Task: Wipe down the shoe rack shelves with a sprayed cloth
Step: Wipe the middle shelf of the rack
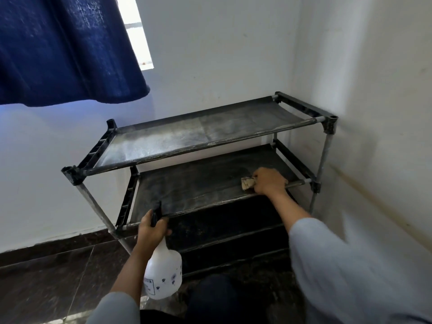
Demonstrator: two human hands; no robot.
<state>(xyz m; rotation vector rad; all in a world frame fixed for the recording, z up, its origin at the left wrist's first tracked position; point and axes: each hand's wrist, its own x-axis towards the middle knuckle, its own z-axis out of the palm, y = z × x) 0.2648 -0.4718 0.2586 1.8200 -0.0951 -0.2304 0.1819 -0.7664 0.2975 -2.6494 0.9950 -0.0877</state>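
A black shoe rack (77, 170) with fabric shelves and metal poles stands in the room's corner. Its top shelf (187, 134) looks dusty and pale. My right hand (268, 181) presses a small beige cloth (247, 183) onto the right front part of the second shelf (198, 181). My left hand (152, 230) grips the black trigger head of a white spray bottle (163, 274), held in front of the second shelf's left front edge with the nozzle pointing at the shelf. Lower shelves sit dark below.
White walls close in behind and to the right of the rack. A dark blue curtain (65, 47) hangs at the upper left beside a bright window (138, 33). Dark polished floor tiles (46, 277) spread to the left. My knee (210, 298) is low in front of the rack.
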